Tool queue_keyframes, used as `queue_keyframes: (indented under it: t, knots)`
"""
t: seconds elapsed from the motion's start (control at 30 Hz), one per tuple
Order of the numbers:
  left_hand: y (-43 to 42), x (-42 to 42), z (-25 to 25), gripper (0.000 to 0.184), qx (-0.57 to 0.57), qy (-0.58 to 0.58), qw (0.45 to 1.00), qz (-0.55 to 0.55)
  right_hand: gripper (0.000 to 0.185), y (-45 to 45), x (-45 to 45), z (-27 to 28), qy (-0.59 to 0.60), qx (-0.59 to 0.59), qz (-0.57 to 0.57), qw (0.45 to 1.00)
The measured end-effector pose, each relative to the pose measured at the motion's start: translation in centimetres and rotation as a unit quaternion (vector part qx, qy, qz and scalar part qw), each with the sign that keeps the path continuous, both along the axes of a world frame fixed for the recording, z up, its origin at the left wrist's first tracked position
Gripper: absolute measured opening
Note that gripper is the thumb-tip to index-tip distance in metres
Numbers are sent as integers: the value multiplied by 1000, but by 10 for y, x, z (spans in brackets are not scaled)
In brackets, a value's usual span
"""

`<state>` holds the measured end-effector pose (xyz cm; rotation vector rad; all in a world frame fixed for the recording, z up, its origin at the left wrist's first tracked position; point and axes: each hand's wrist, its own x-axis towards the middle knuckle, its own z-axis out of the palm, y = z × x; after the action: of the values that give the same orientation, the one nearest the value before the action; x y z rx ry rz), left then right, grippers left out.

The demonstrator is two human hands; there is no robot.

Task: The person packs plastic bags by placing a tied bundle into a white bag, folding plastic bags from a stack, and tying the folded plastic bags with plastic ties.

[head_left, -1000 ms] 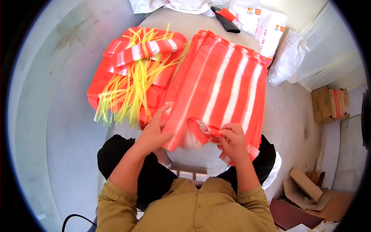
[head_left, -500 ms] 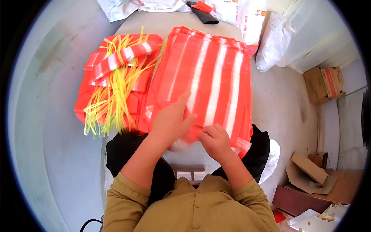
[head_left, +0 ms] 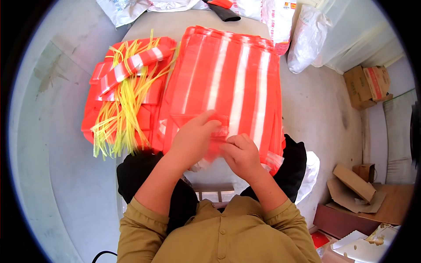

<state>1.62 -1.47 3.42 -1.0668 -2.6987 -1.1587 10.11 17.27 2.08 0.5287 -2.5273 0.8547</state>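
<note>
A: Which step does the person seem to be on?

B: Handling the near end of the striped plastic stack (head_left: 228, 74). It lies on the counter (head_left: 184, 18), toward the right edge, its near end over by the counter's near edge. A folded red flap (head_left: 222, 129) sits there, right between the hands.

A: How do the hands stand?

B: The right hand (head_left: 241, 154) is curled narrow, its fingertips seemingly pinched on the red flap. The left hand (head_left: 193, 136) reaches over the flap from the other side, fingers bent. Blur hides whether it grips anything, so that can't be told.

A: And toward the counter's left edge?

B: A pile of red bundles (head_left: 147, 117), just beside the stack, with yellow strips (head_left: 127, 103) strewn across it and a striped band (head_left: 136, 65) on top. Neither hand touches any of that.

A: What would the next move call for?

B: As a judgement, a light but sure pinch from the right hand, with the left steadying the layers, since film that thin could slip or crease.
</note>
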Motion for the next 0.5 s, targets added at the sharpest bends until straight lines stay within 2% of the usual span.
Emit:
queue_keyframes:
  t: [0.13,0.23,0.33,0.43,0.5]
  knots:
    - [0,1,-2,35,-34,19,999,-30,22,1,-3,-3,-13,-39,-20,999]
    - [-3,-1,2,31,-25,-8,999,-27,20,1,-6,-2,-44,-74,-42,995]
    - [-8,0,11,30,13,-45,998,-36,18,2,-13,5,-60,-102,-47,992]
    - [-7,3,26,31,45,-36,997,-51,16,2,-17,10,-80,-119,-48,989]
    - [-4,0,13,29,48,-6,997,-54,15,3,-19,12,-97,-125,-46,986]
